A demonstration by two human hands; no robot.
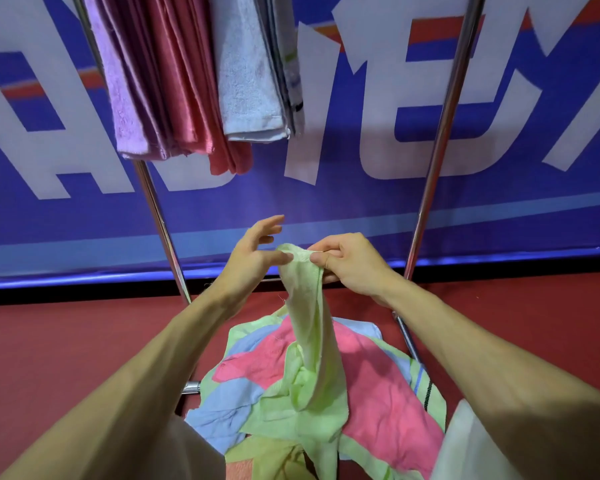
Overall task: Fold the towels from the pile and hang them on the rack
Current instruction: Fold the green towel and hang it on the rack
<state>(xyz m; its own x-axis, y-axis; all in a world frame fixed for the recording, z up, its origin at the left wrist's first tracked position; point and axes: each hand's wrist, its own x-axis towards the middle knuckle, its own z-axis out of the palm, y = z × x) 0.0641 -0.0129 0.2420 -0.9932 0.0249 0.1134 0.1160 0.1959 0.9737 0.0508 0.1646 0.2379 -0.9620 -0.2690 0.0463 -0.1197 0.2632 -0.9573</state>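
- My right hand (350,265), at the centre of the frame, has its grip pinched on the top edge of a pale green towel (309,327), with thumb and forefinger pressed together on the cloth.
- My left hand (253,251) is just beside it on the left. Its grip is spread, fingers fanned, and only the thumb tip touches that same top edge.
- The green towel hangs straight down from the pinch, its long axis vertical in the frame. It is bunched into a narrow rope.
- Its lower end lies in the pile (388,403) of pink, blue and green towels on the red floor, lower centre.
- The coming move turns on that top edge, which sits between my two hands and is already touching the left one. I judge the left hand should close on it and draw leftward to open the cloth flat.
- The rack (444,133) rises above and beyond both hands. Folded towels (174,81) already hang at the upper left.
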